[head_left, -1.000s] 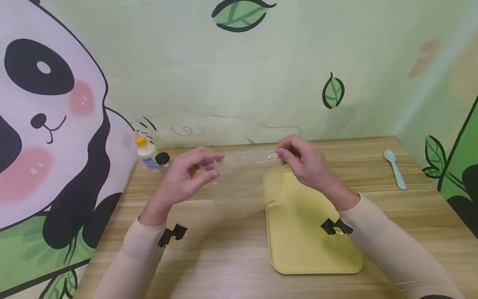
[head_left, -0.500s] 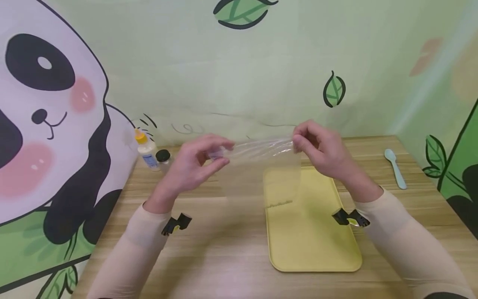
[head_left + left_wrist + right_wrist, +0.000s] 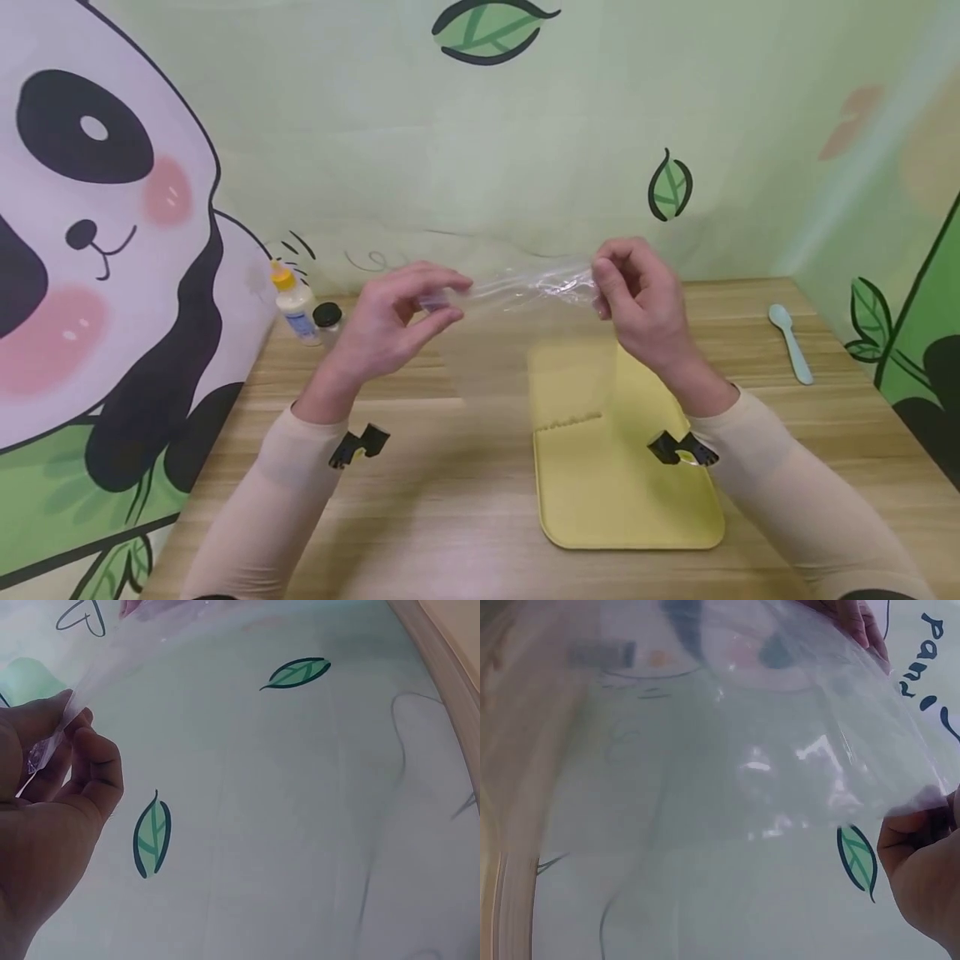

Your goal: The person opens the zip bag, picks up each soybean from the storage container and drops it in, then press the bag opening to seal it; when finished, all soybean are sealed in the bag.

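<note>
A clear plastic bag (image 3: 495,350) hangs between my two hands, its jagged lower edge overlapping the yellow tray (image 3: 630,508) in the head view. My left hand (image 3: 375,329) pinches the upper left corner; in the left wrist view that hand (image 3: 56,780) has thumb and fingers on the film. At the upper right corner my right hand (image 3: 643,304) grips the bag with thumb and curled fingers. The right wrist view shows the see-through bag (image 3: 735,742) stretched across, with wrinkles and bright glints near the right hand (image 3: 926,877).
On the left at the back stand a bottle (image 3: 297,312) with a yellow cap and a small jar (image 3: 327,318) with a black lid. A pale blue spoon (image 3: 791,343) lies at the right. A printed wall (image 3: 525,150) rises behind the wooden table (image 3: 420,533).
Both hands have risen, and the right hand has moved to the right, spreading the bag wider. Lately the right hand has turned, its thumb now showing in front of the bunched corner.
</note>
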Tool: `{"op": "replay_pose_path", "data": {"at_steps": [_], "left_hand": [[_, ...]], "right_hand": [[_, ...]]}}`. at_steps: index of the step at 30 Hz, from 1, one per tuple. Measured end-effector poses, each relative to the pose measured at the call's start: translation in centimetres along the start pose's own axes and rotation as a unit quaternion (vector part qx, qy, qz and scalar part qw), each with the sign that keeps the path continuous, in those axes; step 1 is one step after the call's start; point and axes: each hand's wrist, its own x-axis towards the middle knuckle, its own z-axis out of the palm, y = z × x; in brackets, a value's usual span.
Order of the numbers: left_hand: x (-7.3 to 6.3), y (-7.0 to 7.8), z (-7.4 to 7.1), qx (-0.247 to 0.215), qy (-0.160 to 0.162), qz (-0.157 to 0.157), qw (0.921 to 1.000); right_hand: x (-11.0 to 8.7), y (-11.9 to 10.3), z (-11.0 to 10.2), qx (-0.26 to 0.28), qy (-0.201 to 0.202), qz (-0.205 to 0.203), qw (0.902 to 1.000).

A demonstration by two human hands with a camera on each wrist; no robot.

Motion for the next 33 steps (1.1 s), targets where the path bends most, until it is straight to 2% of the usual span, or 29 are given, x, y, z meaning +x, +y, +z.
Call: {"op": "replay_pose_path", "data": {"at_steps": [6, 13, 15, 17, 21, 25, 28, 30, 33], "left_hand": [[0.0, -0.1, -0.4, 0.001, -0.004, -0.012, 0.9999], [0.2, 0.1, -0.9, 0.008, -0.031, -0.027, 0.9991], [0.5, 0.3, -0.8, 0.032, -0.032, -0.033, 0.9984], [0.9, 0.7, -0.5, 0.076, -0.028, -0.045, 0.9957], [2.8, 1.9, 0.8, 0.183, -0.039, -0.065, 0.9801], [5.1, 2.8, 2.7, 0.244, -0.095, -0.087, 0.9612], [6.4, 2.9, 4.0, 0.274, -0.139, -0.109, 0.9452], [7.0, 2.8, 4.6, 0.291, -0.156, -0.117, 0.9366], [7.6, 2.7, 5.3, 0.298, -0.161, -0.121, 0.9332]], "right_hand": [[0.1, 0.0, -0.3, 0.013, -0.024, 0.025, 0.9993], [0.1, 0.1, -0.3, -0.016, -0.023, 0.039, 0.9988], [-0.1, 0.2, -0.1, -0.024, -0.021, 0.034, 0.9989], [-0.3, 0.3, 0.1, -0.031, -0.021, 0.024, 0.999], [-0.7, 0.5, 0.6, -0.036, -0.025, 0.016, 0.9989], [-1.0, 0.6, 1.1, -0.033, -0.036, 0.022, 0.9986], [-1.1, 0.7, 1.5, -0.035, -0.044, 0.023, 0.9982], [-1.2, 0.7, 1.7, -0.038, -0.046, 0.021, 0.998], [-1.2, 0.9, 1.9, -0.041, -0.046, 0.018, 0.9979]]}}
